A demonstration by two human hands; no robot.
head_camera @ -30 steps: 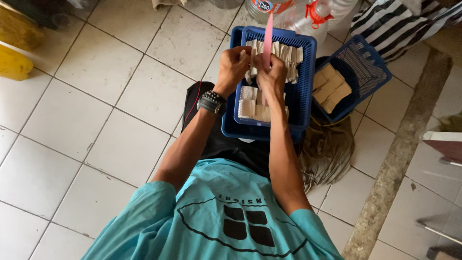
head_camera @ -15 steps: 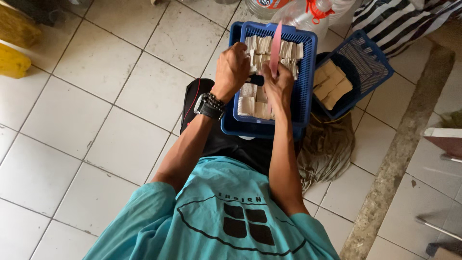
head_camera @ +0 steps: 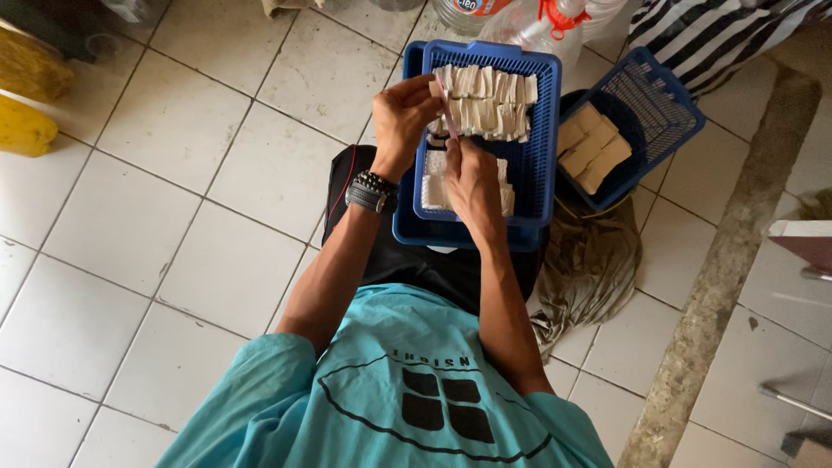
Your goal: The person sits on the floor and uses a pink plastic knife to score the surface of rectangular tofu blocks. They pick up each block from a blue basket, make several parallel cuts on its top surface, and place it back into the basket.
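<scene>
A blue plastic tray point(head_camera: 539, 165) rests on my lap, holding rows of pale cut white slices point(head_camera: 485, 95) at its far end and more near my wrists. My left hand point(head_camera: 403, 117), with a black watch and bead bracelet at the wrist, holds a pale piece at the tray's left edge. My right hand point(head_camera: 468, 173) grips a thin pink blade point(head_camera: 448, 113) that points up toward that piece. Both hands meet over the tray's left half.
A second blue basket point(head_camera: 667, 95) with tan blocks point(head_camera: 594, 152) sits to the right on a dark bowl. Clear plastic bottles point(head_camera: 537, 17) stand beyond the tray. A grey cloth point(head_camera: 589, 269) lies by my right knee; yellow containers point(head_camera: 26, 104) sit far left. A concrete strip point(head_camera: 719, 295) crosses the white tiles.
The pink blade, raised high over the tray a second ago, has come down to the piece in my left hand. Both hands shifted slightly left.
</scene>
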